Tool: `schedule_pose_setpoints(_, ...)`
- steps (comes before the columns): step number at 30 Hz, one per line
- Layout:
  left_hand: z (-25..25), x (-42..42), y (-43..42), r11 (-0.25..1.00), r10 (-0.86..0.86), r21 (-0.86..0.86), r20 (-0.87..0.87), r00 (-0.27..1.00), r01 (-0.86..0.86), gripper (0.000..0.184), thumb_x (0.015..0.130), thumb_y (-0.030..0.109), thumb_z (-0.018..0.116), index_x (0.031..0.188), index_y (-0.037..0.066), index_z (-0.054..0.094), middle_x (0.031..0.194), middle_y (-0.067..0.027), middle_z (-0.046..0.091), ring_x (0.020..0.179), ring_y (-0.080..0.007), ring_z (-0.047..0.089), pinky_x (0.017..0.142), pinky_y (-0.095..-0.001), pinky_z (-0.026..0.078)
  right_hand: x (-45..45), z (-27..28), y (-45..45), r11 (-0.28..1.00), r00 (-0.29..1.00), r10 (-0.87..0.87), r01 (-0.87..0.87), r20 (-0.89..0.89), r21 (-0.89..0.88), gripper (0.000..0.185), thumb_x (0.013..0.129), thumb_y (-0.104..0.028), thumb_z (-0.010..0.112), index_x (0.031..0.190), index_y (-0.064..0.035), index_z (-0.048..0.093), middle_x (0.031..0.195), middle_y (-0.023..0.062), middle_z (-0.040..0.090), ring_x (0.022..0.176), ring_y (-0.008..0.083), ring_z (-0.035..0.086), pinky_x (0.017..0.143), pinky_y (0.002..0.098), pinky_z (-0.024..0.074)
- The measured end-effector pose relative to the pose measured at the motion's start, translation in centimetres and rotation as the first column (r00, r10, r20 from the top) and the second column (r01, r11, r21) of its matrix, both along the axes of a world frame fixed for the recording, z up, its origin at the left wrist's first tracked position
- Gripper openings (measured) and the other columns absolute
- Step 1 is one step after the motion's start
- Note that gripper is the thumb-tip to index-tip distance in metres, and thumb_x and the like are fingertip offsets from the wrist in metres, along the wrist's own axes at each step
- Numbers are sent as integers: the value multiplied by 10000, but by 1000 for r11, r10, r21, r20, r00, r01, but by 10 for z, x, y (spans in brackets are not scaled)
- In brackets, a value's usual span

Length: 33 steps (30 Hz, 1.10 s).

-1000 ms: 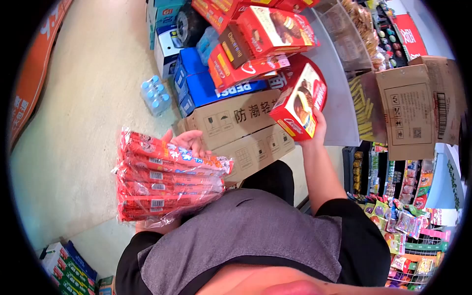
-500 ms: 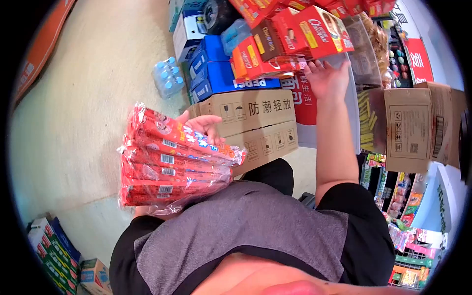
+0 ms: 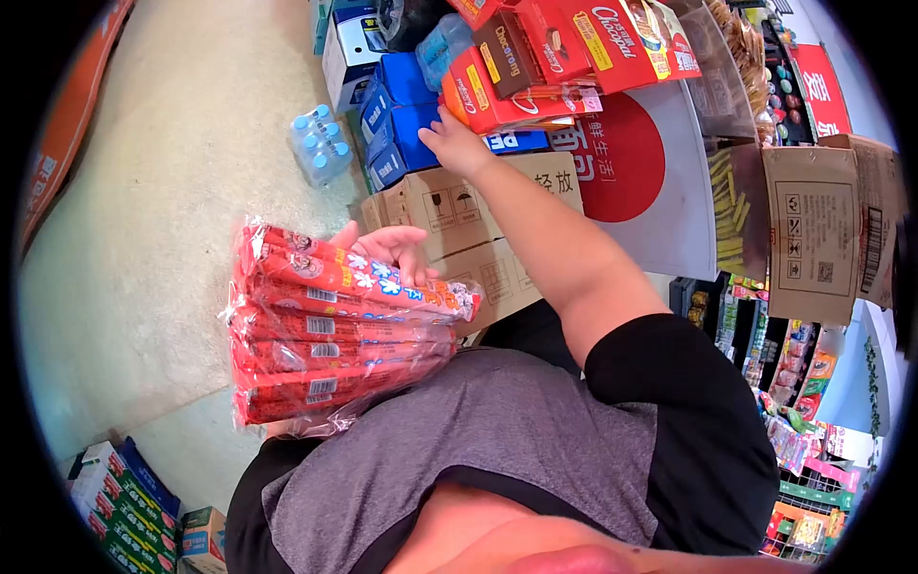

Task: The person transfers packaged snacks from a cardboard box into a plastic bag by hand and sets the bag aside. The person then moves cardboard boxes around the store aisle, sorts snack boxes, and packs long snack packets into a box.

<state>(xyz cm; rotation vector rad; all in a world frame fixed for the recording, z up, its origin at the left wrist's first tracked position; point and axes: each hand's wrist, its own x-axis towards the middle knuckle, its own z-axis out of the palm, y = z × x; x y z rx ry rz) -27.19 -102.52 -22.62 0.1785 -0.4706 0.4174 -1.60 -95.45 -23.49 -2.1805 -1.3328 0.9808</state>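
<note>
A clear plastic pack of red tubes (image 3: pixel 335 335) lies across my left forearm and against my body. My left hand (image 3: pixel 387 251) shows beyond its upper edge, fingers spread, and supports the pack from beneath. My right hand (image 3: pixel 457 143) reaches forward to the left end of a red Chocopai box (image 3: pixel 475 91); its fingertips are at the box's lower edge, beside a blue Pepsi carton (image 3: pixel 397 124). What its fingers grip, if anything, is not clear. Behind it are a brown Chocorang box (image 3: pixel 505 59) and another red Chocopai box (image 3: pixel 617 43).
A large cardboard carton (image 3: pixel 445 225) stands below the Pepsi carton. A pack of water bottles (image 3: pixel 320 145) is on the floor to the left. At the right are an open cardboard box (image 3: pixel 813 230) and snack shelves. Green cartons (image 3: pixel 124 507) sit at lower left.
The red box that my right hand held a second ago was set on the pile at the upper right. My right hand has since moved left to the lower red box. The pack stays on my left arm.
</note>
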Motion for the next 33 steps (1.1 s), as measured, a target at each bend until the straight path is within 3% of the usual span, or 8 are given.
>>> schedule_pose_setpoints(9,-4,2,0,1000,-16,-7,30,999,17,780,980,588,191,1429,-31,342,942,-179,613,1052,-316,558,1130,-503,247,8,1,2,997,965,7,-26,263,69,755,905,-447,533,1460,6,298,1406,268,439,1305,374,441,1085,393,350)
schedule_pose_setpoints(15,0,-4,-4,999,-17,-34,-22,1000,16,771,982,578,194,1429,-31,347,950,-176,611,1049,-313,558,1133,-506,246,-16,21,1,988,957,-150,136,249,74,736,902,-430,540,1444,17,322,1379,295,454,1282,386,463,1077,401,358)
schedule_pose_setpoints(19,-7,-2,0,1000,-19,7,-12,1000,19,773,983,581,198,1432,-31,343,945,-173,609,1042,-310,560,1132,-501,254,-18,10,-2,990,971,-117,98,206,104,706,892,-397,572,1430,8,358,1357,292,478,1255,389,489,1058,404,379)
schedule_pose_setpoints(23,-7,-1,3,999,-31,13,10,999,31,786,979,593,212,1432,-38,340,941,-171,613,1026,-308,564,1135,-499,252,-38,28,-29,977,935,205,-213,289,-4,507,877,-334,604,1263,-7,569,1241,230,595,1166,368,560,1000,388,438)
schedule_pose_setpoints(24,-6,-1,2,1000,-30,3,16,999,30,789,979,593,213,1431,-41,339,939,-170,614,1024,-308,565,1135,-498,252,-41,26,-42,961,944,199,-241,264,136,380,879,-300,592,1148,-38,650,1141,201,647,1081,353,606,951,391,471)
schedule_pose_setpoints(27,-7,-1,4,1000,-8,25,10,1000,8,808,973,606,214,1430,-50,330,934,-166,618,1017,-306,568,1134,-501,252,-28,53,-79,988,972,145,-152,187,19,323,880,-273,618,1104,-47,672,1152,177,651,1036,323,634,892,365,496)
schedule_pose_setpoints(29,-8,1,3,1000,-4,14,20,1000,4,814,970,613,211,1431,-48,328,932,-165,616,1016,-305,567,1133,-504,252,11,49,-113,994,916,64,-95,397,61,264,880,-259,617,1024,-51,691,1026,156,677,945,313,645,823,375,513)
schedule_pose_setpoints(33,-3,2,1,999,20,37,19,1000,-21,790,972,605,191,1442,-13,335,905,-150,600,1030,-292,548,1136,-518,241,79,41,-182,977,797,205,-200,568,-73,234,853,-274,619,884,-53,691,895,167,663,907,357,613,840,434,485)
